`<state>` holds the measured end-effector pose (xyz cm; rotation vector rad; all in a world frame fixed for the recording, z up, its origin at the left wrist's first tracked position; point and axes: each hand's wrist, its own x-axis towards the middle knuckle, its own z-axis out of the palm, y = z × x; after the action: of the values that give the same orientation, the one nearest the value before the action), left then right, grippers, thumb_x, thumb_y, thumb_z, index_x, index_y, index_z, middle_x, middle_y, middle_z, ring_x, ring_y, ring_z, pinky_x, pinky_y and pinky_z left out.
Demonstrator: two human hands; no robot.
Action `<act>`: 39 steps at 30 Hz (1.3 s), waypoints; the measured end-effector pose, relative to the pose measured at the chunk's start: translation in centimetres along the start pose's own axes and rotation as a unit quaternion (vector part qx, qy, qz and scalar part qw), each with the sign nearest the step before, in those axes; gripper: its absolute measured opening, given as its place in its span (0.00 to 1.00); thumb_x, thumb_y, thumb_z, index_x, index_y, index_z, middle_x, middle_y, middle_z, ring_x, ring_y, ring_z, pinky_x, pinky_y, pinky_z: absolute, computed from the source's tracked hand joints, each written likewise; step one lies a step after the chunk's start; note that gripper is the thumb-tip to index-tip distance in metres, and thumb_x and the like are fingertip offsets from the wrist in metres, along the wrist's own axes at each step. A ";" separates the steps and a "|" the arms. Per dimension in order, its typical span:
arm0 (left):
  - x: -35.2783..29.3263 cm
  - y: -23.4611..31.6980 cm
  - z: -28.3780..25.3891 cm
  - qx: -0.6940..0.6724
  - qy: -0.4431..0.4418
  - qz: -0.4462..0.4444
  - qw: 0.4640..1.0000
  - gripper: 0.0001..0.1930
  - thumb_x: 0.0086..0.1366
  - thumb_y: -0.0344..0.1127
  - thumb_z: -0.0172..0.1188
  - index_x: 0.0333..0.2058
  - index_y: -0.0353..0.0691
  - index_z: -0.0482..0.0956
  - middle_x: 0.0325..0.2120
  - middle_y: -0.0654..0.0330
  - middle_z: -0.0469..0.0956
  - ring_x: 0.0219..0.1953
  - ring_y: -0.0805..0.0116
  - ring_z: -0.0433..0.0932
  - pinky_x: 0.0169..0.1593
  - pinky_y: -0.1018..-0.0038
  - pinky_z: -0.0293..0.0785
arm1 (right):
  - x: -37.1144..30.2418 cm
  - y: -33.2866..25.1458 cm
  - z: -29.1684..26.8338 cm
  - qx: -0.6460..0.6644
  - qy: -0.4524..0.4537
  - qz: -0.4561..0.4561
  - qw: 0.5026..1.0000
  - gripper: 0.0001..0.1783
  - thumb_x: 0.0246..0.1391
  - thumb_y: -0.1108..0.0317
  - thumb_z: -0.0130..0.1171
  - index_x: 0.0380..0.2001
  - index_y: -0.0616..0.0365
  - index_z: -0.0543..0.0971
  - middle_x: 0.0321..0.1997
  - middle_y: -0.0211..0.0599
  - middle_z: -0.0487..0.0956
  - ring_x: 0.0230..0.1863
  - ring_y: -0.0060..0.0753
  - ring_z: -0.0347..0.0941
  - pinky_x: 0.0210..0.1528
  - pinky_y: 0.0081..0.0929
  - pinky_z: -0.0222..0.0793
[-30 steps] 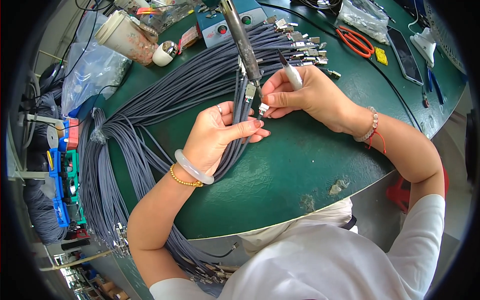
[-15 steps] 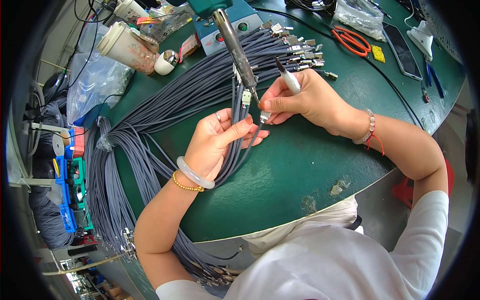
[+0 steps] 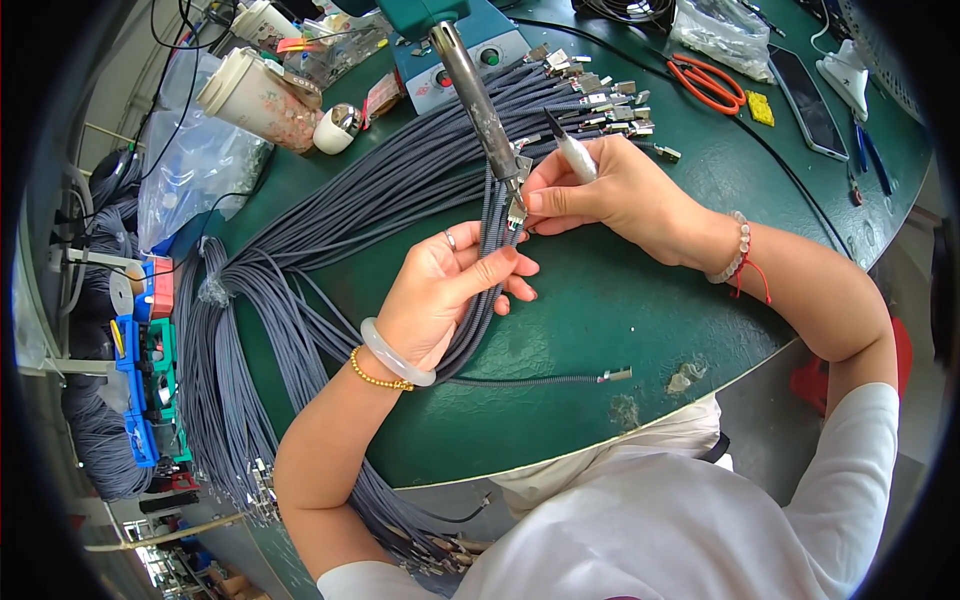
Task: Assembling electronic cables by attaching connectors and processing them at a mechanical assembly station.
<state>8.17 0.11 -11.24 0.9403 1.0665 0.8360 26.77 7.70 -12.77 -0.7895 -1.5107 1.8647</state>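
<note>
Carefully, at the iron [image 3: 478,92].
My left hand [image 3: 445,290] pinched limp cables [image 3: 487,262] near the plug [image 3: 516,211]; right hand [image 3: 610,195] gripped a pen [image 3: 572,152].

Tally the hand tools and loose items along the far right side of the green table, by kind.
Scissors with orange handles: 1
Dark phone: 1
Small yellow block: 1
Blue-handled pliers: 1
Clear plastic bag: 1
Total: 5
</note>
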 end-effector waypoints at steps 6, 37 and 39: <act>-0.4 -0.1 -0.1 -0.100 0.023 -0.010 0.995 0.11 0.57 0.30 0.56 0.37 0.32 0.70 0.30 0.56 0.74 0.33 0.68 0.76 0.34 0.78 0.73 | -0.4 -0.1 0.4 0.009 0.017 -0.011 1.000 0.07 0.48 0.71 0.58 0.27 0.65 0.75 0.28 0.37 0.76 0.32 0.28 0.75 0.38 0.21 0.74; -2.5 -2.2 -1.4 -0.079 0.023 -0.006 0.997 0.08 0.58 0.29 0.55 0.35 0.32 0.69 0.28 0.57 0.73 0.33 0.64 0.77 0.37 0.78 0.75 | -1.0 0.8 1.6 0.057 0.003 0.070 0.996 0.10 0.50 0.72 0.55 0.33 0.68 0.72 0.33 0.41 0.75 0.34 0.33 0.76 0.39 0.22 0.75; -2.5 -3.1 -1.8 -0.077 0.015 0.004 0.997 0.08 0.58 0.29 0.54 0.34 0.31 0.70 0.28 0.57 0.74 0.33 0.64 0.78 0.35 0.79 0.75 | -1.1 0.3 0.6 -0.042 -0.036 0.076 0.996 0.08 0.48 0.72 0.57 0.30 0.67 0.74 0.31 0.39 0.76 0.31 0.28 0.75 0.35 0.18 0.73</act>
<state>6.08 -2.88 -13.64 0.8046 1.0080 0.9283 27.00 6.45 -12.87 -0.9073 -1.6224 1.9681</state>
